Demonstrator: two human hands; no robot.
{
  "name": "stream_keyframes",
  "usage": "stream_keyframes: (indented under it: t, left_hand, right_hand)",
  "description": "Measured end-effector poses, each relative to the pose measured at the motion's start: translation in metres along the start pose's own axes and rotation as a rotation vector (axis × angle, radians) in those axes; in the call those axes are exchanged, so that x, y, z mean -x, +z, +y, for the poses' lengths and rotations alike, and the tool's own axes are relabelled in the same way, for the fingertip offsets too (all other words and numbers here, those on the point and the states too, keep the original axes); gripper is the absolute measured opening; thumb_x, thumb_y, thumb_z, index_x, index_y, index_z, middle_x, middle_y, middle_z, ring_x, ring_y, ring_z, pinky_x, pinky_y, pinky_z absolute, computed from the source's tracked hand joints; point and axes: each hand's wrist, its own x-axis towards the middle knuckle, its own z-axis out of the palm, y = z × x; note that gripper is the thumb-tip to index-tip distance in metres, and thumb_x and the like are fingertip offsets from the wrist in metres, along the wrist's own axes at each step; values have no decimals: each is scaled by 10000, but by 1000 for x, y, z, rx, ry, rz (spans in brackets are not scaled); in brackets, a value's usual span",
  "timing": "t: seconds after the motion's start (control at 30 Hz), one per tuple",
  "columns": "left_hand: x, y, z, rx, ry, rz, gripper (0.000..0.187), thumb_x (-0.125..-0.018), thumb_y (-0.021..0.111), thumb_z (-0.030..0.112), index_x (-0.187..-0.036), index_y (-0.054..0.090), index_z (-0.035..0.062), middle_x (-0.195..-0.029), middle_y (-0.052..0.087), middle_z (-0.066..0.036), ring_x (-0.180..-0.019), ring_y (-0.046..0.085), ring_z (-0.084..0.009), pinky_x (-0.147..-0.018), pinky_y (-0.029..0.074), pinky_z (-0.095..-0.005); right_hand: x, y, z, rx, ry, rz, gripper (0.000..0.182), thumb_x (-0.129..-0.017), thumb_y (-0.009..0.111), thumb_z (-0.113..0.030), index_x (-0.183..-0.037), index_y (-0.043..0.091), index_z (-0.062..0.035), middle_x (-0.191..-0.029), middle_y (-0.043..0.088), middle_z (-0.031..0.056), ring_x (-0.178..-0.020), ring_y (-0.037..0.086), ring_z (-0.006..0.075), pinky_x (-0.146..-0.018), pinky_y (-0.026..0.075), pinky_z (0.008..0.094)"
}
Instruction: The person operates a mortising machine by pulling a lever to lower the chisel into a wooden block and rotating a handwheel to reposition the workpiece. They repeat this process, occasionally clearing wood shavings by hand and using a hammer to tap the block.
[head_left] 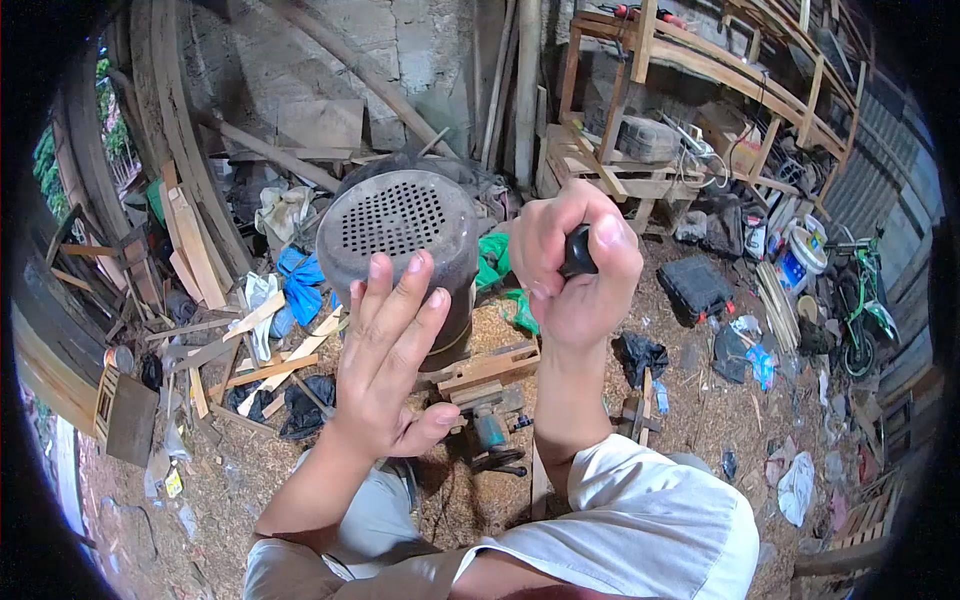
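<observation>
A round grey metal piece (pixel 440 205) with a top full of small holes stands upright in front of me, left of centre. My left hand (pixel 390 350) is open, its fingers stretched out over the near side of this piece; whether they touch it I cannot tell. To the right, my right hand (pixel 577 265) is raised and closed round a black handle (pixel 578 252). Whatever the handle belongs to is hidden. Below and between my hands lie a wooden block (pixel 490 370) and a green-blue metal vise (pixel 490 430).
Wood offcuts (pixel 270 370) and blue cloth (pixel 300 285) litter the left floor. At the right are a black case (pixel 695 288), a white bucket (pixel 803 255) and a green bicycle (pixel 868 300). A wooden frame (pixel 740 75) stands by the back wall.
</observation>
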Motion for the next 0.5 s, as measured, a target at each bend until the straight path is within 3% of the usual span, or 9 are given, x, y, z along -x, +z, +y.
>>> stream_keyframes:
  t: [0.17,0.2,0.5]
  left_hand:
    - [1,-1,10,-14,-9,-9,791,-1043,462,571,-1514,482,-64,-1584,434,-310,-1556,273,-467,-1268,132,-538]
    - [2,-2,12,-54,-18,-19,803,-1043,460,566,-1529,455,-73,-1596,410,-319,-1561,253,-474,-1266,127,-547]
    - [13,6,11,-181,-94,-64,844,-1047,424,576,-1558,390,-96,-1631,333,-337,-1581,151,-493,-1268,49,-557]
  right_hand:
    - [7,1,-5,21,-6,-11,475,-1002,481,-434,-780,509,-16,-617,479,42,-490,361,74,-460,242,253]
    - [5,6,-7,62,-23,-4,446,-1020,456,-428,-765,461,-62,-537,397,-5,-429,325,80,-407,239,263]
    - [20,1,-10,3,-53,-53,427,-992,498,-418,-758,471,-61,-525,427,10,-421,332,108,-401,254,290]
